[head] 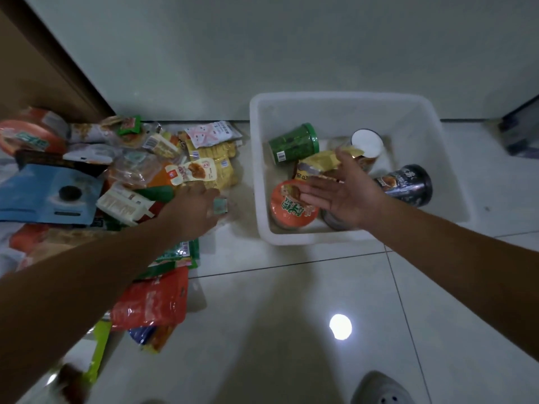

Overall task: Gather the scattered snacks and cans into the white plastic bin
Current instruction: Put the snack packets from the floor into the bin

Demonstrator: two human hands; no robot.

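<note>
1. Heap of scattered snacks (116, 182): bright packets and pouches, on the floor under and beyond the left hand (194, 211).
2. Rectangular white plastic bin (344, 109), open-topped, beneath the right hand (347, 193).
3. In the bin, around the right hand: green can (293, 142) on its side, orange noodle bowl (287, 205), dark cup (408, 185), white-lidded cup (368, 142), yellow packet (319, 163) at the fingertips.
4. Right hand palm up, fingers spread, gripping nothing.
5. Left hand curled round a small teal packet (220, 206), blurred, between heap and bin.
</note>
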